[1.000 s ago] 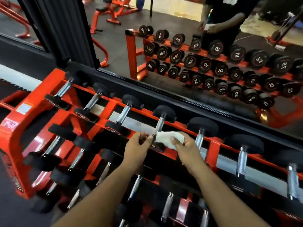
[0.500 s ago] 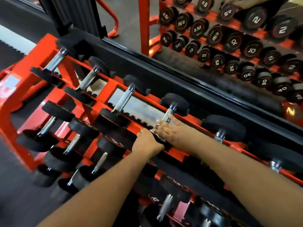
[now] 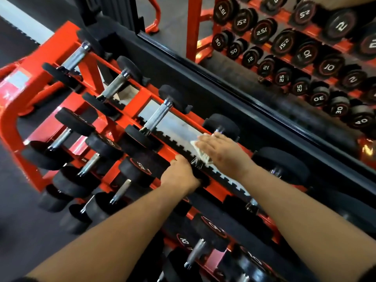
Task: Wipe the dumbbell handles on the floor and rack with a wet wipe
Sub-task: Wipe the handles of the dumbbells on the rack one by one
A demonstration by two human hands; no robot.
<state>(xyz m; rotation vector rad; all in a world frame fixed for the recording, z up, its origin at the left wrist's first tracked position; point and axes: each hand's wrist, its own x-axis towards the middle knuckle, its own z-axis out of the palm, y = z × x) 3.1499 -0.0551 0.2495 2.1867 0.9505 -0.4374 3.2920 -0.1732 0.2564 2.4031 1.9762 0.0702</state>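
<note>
My right hand (image 3: 221,153) has gone from pinching to lying flat, fingers straight, pressing the white wet wipe (image 3: 200,151) onto the fourth top-row chrome dumbbell handle (image 3: 218,131), while my left hand (image 3: 180,174) grips its near black head, so wiping has begun.

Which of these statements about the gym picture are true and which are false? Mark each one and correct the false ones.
1. The right hand lies on a white wipe over a top-row dumbbell handle. True.
2. The left hand holds the wipe. False: it grips the near black head of that dumbbell; the wipe is under the right hand.
3. The rack is blue. False: it is red-orange.
4. A mirror behind the rack shows numbered dumbbells. True.
5. The top row's dumbbell left of the hands has a wipe on its handle. False: its metal handle is bare.
</note>
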